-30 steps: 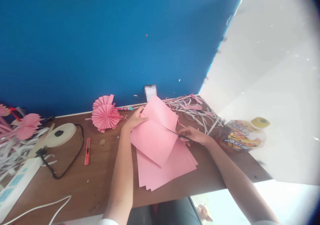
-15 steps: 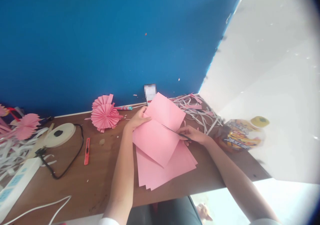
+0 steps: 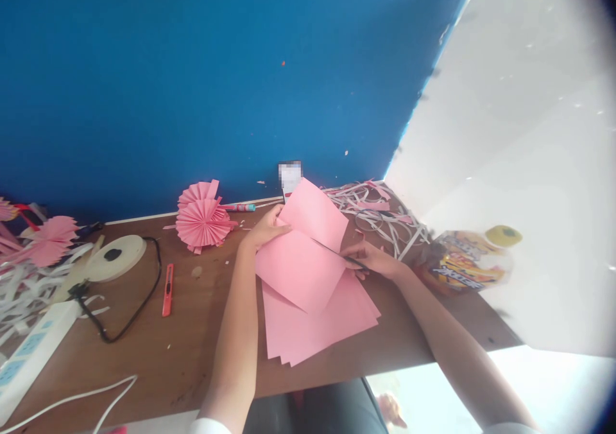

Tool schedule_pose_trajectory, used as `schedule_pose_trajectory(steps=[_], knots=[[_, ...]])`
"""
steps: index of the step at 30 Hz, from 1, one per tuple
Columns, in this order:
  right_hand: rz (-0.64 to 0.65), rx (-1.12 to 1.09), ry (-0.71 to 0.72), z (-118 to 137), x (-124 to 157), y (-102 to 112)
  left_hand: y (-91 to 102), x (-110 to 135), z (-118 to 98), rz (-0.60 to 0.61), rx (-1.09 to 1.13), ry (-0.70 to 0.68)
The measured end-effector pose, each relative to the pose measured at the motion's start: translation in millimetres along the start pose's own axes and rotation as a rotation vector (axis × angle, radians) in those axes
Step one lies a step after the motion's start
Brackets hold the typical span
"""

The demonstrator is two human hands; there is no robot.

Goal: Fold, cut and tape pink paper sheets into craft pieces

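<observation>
A creased sheet of pink paper [image 3: 301, 270] is raised over a stack of pink sheets [image 3: 312, 334]. My left hand [image 3: 269, 228] pinches its left edge, thumb on top and fingers behind. At the right, my right hand [image 3: 368, 259] grips a thin, dark-handled blade [image 3: 332, 249]. The blade lies along the line between the sheet's upper and lower halves and points left. Whether it is a knife or scissors I cannot tell, as my fingers cover much of the handle.
Pink paper fans [image 3: 205, 222] and a capped pen [image 3: 240, 207] sit by the blue wall. A red utility knife [image 3: 167, 289] lies left, near a black cord [image 3: 156, 280] and power strip [image 3: 36, 350]. Paper strips [image 3: 385, 222] and a snack-labelled jar [image 3: 466, 260] stand at right.
The right corner of the raised sheet has drawn in leftward, and its lower corner has shifted up and left. Both hands keep nearly the same places and grips.
</observation>
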State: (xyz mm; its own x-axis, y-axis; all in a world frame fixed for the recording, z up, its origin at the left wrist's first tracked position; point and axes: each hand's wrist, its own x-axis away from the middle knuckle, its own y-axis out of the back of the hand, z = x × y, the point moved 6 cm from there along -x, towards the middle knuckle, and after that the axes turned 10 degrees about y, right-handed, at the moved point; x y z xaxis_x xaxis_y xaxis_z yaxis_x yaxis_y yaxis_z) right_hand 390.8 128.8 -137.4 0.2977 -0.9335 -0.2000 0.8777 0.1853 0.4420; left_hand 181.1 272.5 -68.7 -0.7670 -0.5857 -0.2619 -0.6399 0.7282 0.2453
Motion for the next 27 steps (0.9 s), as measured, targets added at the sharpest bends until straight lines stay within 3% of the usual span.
schedule_pose_trajectory(steps=[14,27], knots=[[0.071,0.022,0.019,3,-2,-7,-7.5,1,-3,0.049,0.030,0.016],[0.023,-0.002,0.034,7,-4,-9,-5.9,-2,0,0.027,0.020,0.007]])
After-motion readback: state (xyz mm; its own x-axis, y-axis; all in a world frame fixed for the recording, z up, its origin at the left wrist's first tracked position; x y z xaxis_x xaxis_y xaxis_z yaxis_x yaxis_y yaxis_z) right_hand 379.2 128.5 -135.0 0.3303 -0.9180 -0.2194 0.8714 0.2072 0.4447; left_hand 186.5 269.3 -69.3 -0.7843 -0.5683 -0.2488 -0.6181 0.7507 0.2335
